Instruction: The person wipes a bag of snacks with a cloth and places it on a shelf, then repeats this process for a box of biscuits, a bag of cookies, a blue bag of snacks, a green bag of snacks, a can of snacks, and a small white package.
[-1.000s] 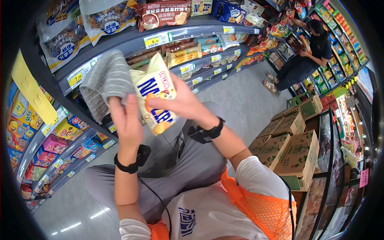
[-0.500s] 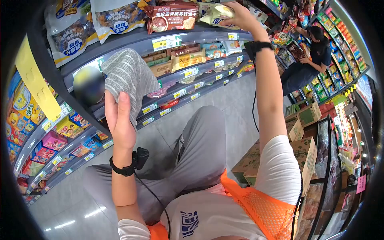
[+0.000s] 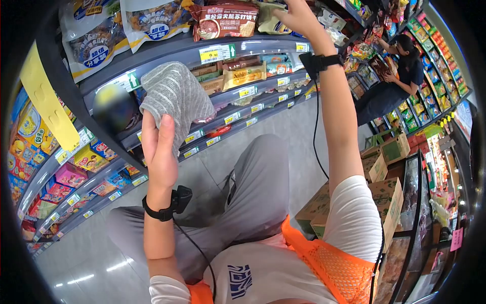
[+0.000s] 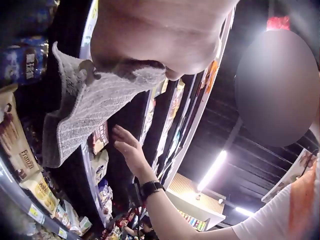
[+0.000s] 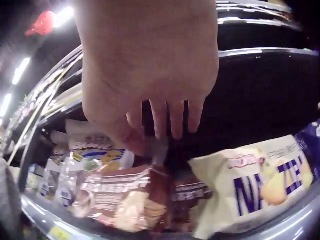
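A grey striped cloth (image 3: 177, 96) hangs from my left hand (image 3: 161, 149), which grips it in front of the shelves. In the left wrist view, the cloth (image 4: 95, 107) drapes down below the fingers. My right hand (image 3: 298, 21) reaches over the upper shelf, fingers apart and extended. In the right wrist view, the right hand (image 5: 150, 65) hovers over the snack row, its fingertips close above a brown biscuit bag (image 5: 127, 197). To the right of the fingers lies a cream snack bag (image 5: 250, 185) with blue letters, leaning on the shelf.
Large clear snack bags (image 3: 93, 43) stand at the upper left. Lower shelves hold yellow biscuit packs (image 3: 244, 75). A yellow strip (image 3: 48, 96) hangs along the shelf end. Cardboard boxes (image 3: 387, 195) stand at the right, and another person (image 3: 400, 76) is by the far shelves.
My right hand carried the cream snack bag up to the upper shelf, let it go there, and shifted slightly left. The left hand keeps the cloth, now a little further right.
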`<state>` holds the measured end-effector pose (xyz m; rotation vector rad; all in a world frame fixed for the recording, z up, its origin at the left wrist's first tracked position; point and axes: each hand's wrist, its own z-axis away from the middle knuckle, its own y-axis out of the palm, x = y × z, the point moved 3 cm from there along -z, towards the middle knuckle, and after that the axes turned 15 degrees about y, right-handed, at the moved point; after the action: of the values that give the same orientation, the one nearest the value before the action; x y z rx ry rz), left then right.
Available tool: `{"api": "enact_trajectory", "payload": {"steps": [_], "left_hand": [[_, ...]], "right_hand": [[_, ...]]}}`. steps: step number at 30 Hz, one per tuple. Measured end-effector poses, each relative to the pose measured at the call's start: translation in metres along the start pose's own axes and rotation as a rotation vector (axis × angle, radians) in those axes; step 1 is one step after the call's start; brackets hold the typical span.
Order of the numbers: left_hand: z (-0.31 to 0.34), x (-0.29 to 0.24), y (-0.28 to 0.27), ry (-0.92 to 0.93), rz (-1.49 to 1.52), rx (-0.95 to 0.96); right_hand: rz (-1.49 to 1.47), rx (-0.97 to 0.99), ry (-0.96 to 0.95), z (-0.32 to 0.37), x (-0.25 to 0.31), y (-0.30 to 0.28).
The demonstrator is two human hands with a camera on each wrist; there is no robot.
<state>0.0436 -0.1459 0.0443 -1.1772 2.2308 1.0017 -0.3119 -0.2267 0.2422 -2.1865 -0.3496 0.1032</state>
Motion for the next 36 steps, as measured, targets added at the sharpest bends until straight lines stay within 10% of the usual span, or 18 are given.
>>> {"api": "enact_trajectory", "payload": {"steps": [5,21,25,27,28,30,36], "left_hand": [[0.001,-0.001,0.002,0.005,-0.002,0.040],[0.006,-0.001,0.001,-0.009,-0.024,0.027],[0.007,0.000,0.001,-0.023,-0.062,0.051],[0.006,0.001,-0.001,-0.053,-0.110,0.060],[0.006,0.003,0.001,-0.061,-0.102,0.061],[0.009,0.011,0.000,-0.088,-0.123,0.049],[0.006,0.030,-0.002,-0.122,-0.115,0.071]], "right_hand": [[0.005,0.133,-0.151,0.010,0.081,0.015],[0.069,-0.016,-0.165,0.021,0.072,0.017],[0.056,-0.256,0.012,0.039,-0.009,-0.036],[0.127,-0.185,0.405,0.052,-0.084,-0.052],[0.387,-0.271,0.101,0.060,-0.162,-0.043],[0.427,-0.149,0.212,0.073,-0.214,-0.033],[0.485,0.094,0.486,0.064,-0.233,-0.022]]}}
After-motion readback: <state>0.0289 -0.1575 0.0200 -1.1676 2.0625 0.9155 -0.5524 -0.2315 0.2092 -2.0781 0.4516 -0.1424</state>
